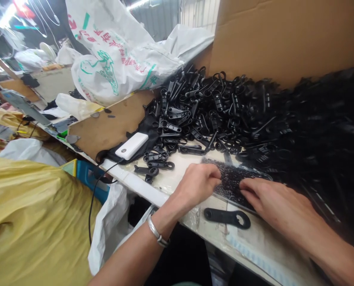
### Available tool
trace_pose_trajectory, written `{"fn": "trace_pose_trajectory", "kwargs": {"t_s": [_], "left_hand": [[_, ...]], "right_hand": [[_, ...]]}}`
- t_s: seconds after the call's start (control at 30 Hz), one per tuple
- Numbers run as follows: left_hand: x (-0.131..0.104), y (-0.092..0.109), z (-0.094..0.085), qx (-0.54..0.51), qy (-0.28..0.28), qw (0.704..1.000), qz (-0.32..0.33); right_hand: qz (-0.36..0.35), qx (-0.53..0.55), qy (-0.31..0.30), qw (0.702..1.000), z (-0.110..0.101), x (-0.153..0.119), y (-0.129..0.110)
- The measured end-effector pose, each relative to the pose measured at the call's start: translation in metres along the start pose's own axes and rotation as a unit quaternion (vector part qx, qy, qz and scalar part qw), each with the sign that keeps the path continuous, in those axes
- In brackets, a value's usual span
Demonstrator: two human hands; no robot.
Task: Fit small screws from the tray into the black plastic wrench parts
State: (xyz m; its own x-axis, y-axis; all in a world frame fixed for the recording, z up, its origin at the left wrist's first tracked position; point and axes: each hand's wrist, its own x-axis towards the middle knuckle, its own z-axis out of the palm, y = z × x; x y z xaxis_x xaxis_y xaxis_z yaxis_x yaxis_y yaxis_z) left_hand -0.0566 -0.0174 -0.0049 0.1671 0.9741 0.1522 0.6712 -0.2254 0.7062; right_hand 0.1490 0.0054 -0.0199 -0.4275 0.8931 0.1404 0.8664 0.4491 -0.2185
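Observation:
Both hands are over a shallow tray [233, 183] of tiny dark pieces on the bench. My left hand [199, 180], with a silver bracelet on the wrist, has its thumb and fingers pinched at the tray's left part; what they hold is too small to make out. My right hand [262, 194] is pinched too, over the tray's right part, and its fingertips hide whatever is between them. Just in front of the tray lies a single black plastic part [227, 217] with a ring-shaped end.
A large heap of black parts [194, 111] spreads behind and to the right, against a cardboard sheet [284, 39]. A white power bank [132, 146] with a black cable lies left. White sacks [120, 51] and yellow sacks [30, 222] stand around the bench.

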Motion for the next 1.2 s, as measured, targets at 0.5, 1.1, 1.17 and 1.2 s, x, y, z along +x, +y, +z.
{"fn": "trace_pose_trajectory", "kwargs": {"t_s": [0.5,1.1,1.17,1.2], "left_hand": [[-0.021,0.022,0.007,-0.494,-0.034,0.859,-0.134],[-0.019,0.022,0.003,-0.441,-0.149,0.872,-0.149],[-0.020,0.024,0.003,-0.444,-0.148,0.872,-0.147],[-0.021,0.025,0.003,-0.450,-0.148,0.869,-0.145]], "right_hand": [[0.049,0.362,0.051,0.929,-0.034,-0.033,-0.028],[-0.149,0.243,0.034,0.958,-0.039,-0.044,-0.030],[-0.138,0.269,0.044,0.952,-0.041,-0.045,-0.031],[-0.119,0.291,0.045,0.948,-0.041,-0.045,-0.031]]}}
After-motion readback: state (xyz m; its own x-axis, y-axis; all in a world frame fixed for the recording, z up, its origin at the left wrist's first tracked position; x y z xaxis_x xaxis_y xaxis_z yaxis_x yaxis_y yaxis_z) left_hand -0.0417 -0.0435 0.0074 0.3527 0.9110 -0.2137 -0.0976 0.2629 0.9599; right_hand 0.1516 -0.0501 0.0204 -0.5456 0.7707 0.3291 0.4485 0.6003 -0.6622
